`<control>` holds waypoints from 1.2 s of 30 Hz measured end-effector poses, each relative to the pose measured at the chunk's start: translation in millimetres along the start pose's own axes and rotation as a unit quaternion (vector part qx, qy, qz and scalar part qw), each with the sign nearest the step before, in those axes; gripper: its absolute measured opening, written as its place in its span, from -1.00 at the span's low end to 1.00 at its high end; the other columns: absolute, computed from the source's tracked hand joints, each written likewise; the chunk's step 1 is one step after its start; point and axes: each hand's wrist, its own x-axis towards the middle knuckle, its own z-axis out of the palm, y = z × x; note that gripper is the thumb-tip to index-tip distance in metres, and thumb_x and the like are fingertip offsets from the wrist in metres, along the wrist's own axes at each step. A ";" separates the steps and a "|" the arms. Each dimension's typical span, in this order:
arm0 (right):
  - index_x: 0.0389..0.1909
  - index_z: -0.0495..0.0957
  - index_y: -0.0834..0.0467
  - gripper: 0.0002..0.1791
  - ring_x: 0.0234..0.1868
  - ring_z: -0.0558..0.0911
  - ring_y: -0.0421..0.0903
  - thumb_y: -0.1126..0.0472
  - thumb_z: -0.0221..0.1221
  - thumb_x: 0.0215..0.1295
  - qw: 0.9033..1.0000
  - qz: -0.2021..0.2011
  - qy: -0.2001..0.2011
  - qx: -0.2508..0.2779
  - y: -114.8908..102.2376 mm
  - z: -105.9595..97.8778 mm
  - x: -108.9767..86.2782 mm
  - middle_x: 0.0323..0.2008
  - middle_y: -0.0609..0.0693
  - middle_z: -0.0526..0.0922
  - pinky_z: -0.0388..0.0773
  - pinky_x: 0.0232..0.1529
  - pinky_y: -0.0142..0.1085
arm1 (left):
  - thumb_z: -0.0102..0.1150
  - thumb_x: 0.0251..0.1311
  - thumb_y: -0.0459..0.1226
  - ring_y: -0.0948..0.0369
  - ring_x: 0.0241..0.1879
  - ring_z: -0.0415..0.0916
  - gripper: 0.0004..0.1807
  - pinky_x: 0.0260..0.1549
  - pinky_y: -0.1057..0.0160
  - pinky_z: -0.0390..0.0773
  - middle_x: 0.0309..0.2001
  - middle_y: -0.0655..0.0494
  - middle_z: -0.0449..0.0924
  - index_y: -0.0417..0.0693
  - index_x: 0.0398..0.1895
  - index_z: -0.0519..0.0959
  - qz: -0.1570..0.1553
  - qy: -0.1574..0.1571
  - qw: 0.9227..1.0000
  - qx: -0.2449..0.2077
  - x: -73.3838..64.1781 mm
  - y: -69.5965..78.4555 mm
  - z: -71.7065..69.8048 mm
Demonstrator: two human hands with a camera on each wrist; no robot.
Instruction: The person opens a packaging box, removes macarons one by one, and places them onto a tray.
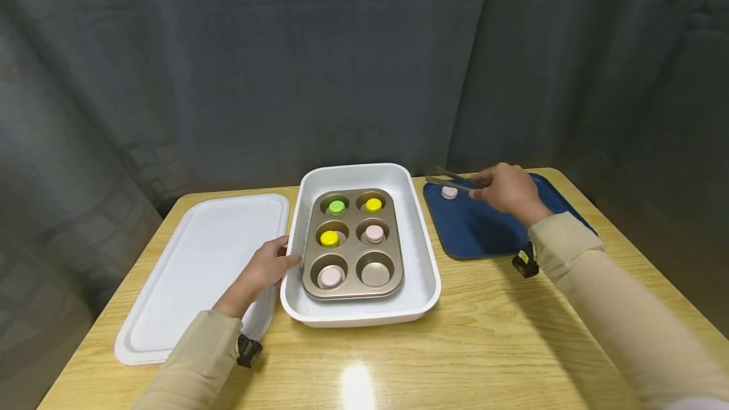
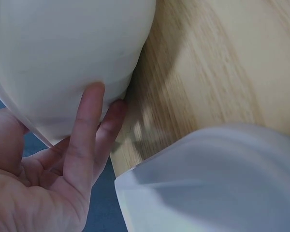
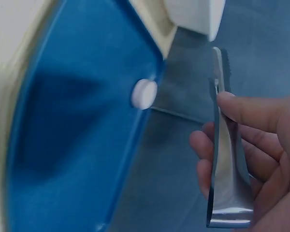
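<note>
Right hand (image 1: 507, 192) is pinching metal tongs (image 3: 227, 169), tips parted — likely leaving room for the pink macaron (image 1: 449, 192) on the blue tray (image 1: 464, 239) near its far left corner; the left hand (image 1: 266, 267) is holding the white tub's (image 1: 364, 319) left rim, perhaps steadying it.

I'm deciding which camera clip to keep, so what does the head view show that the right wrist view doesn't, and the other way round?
Only the head view shows the left hand, the muffin tin and the flat white tray. Only the right wrist view shows the bent end of the tongs, hidden by the right hand in the head view. Both show the right hand holding the tongs, the blue tray and a pink disc on it.
</note>
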 end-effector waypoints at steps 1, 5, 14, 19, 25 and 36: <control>0.19 0.62 0.28 -0.55 0.07 0.57 0.33 0.18 0.33 0.33 1.000 -0.006 -0.002 0.003 -2.8 -2.0 -1.4 0.08 0.32 0.65 0.54 -0.03 0.16 | 0.00 0.36 -0.40 -0.03 -0.22 0.69 -0.49 -0.36 0.10 0.73 -0.01 -0.38 0.58 -0.40 0.36 0.34 -0.001 0.001 1.000 0.000 0.0 -0.3 -0.2; 0.22 0.61 0.25 -0.53 0.08 0.58 0.30 0.17 0.34 0.33 0.999 -0.018 -0.023 0.013 -16.0 -7.9 -7.2 0.11 0.31 0.65 0.55 -0.02 0.15 | 0.01 0.36 -0.40 -0.03 -0.22 0.68 -0.47 -0.36 0.09 0.74 -0.01 -0.38 0.58 -0.40 0.38 0.33 -0.003 0.004 1.000 0.003 -0.2 -0.4 -1.4; 0.15 0.67 0.21 -0.58 -0.06 0.68 0.17 0.18 0.38 0.30 0.993 -0.100 -0.063 0.004 -48.3 -8.2 -22.2 0.07 0.23 0.69 0.59 -0.15 0.02 | 0.00 0.37 -0.40 -0.04 -0.23 0.69 -0.47 -0.36 0.08 0.74 -0.01 -0.40 0.58 -0.44 0.38 0.32 0.004 0.000 1.000 -0.006 -1.9 -0.8 -3.5; 0.13 0.69 0.18 -0.60 0.00 0.68 0.18 0.21 0.39 0.28 0.987 -0.144 -0.073 -0.007 -64.2 1.3 -26.5 0.08 0.19 0.70 0.63 -0.06 0.05 | -0.01 0.37 -0.41 -0.04 -0.21 0.69 -0.47 -0.34 0.07 0.75 -0.01 -0.40 0.59 -0.44 0.38 0.32 0.003 -0.001 1.000 -0.010 -1.9 -1.1 -3.5; 0.04 0.74 0.17 -0.65 0.01 0.68 0.13 0.24 0.42 0.22 0.980 -0.179 -0.076 -0.029 -80.6 16.0 -25.3 0.00 0.13 0.74 0.62 -0.01 0.03 | -0.01 0.39 -0.41 -0.07 -0.20 0.69 -0.47 -0.34 0.06 0.75 -0.02 -0.41 0.59 -0.44 0.40 0.31 -0.002 -0.004 1.000 -0.015 -1.3 1.5 -3.3; 0.02 0.75 0.14 -0.67 -0.03 0.68 0.09 0.20 0.42 0.23 0.973 -0.191 -0.106 -0.080 -100.7 34.4 -21.4 -0.08 0.05 0.78 0.61 -0.02 0.00 | 0.03 0.36 -0.43 -0.04 -0.28 0.71 -0.48 -0.39 0.04 0.75 -0.06 -0.39 0.62 -0.43 0.37 0.33 -0.028 0.000 1.000 -0.006 3.1 8.0 -1.5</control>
